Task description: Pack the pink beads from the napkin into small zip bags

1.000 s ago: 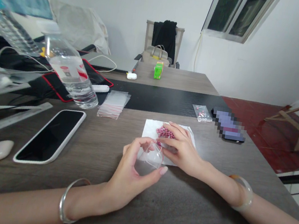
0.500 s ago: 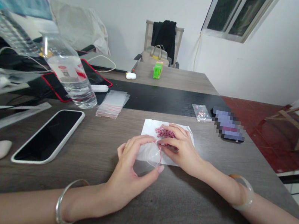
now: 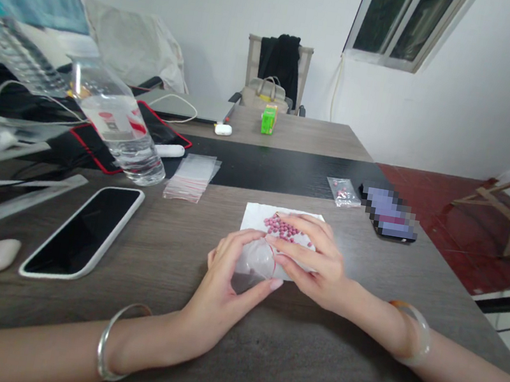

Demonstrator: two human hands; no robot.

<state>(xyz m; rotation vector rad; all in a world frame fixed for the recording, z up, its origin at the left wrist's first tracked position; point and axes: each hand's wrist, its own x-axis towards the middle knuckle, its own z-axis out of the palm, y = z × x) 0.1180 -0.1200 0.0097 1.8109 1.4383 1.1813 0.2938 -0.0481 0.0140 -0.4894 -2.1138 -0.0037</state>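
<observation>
A small clear zip-lock bag (image 3: 256, 259) with a red line along its mouth is bowed open over a white sheet of paper (image 3: 255, 214). My left hand (image 3: 227, 270) grips the bag, fingers at its far edge and thumb at its near edge. At the red-lined mouth, the index finger and thumb of my right hand (image 3: 315, 252) close on the bag's edge; the exact contact is partly hidden. Several small pink beads (image 3: 284, 228) lie loose on the paper, partly under my right fingers. I cannot make out whether the bag has beads inside.
Flat zip-lock bags (image 3: 192, 178) lie left of the paper, near a white-cased phone (image 3: 84, 233) and a water bottle (image 3: 123, 125). Toward the right are a small filled bag (image 3: 344, 193) and another phone (image 3: 389, 213). A green box (image 3: 269, 119) stands farther back.
My right hand has shifted slightly right and its fingers have straightened, uncovering more pink beads. The bag's mouth has turned a little in my left hand, which stays nearly in place.
</observation>
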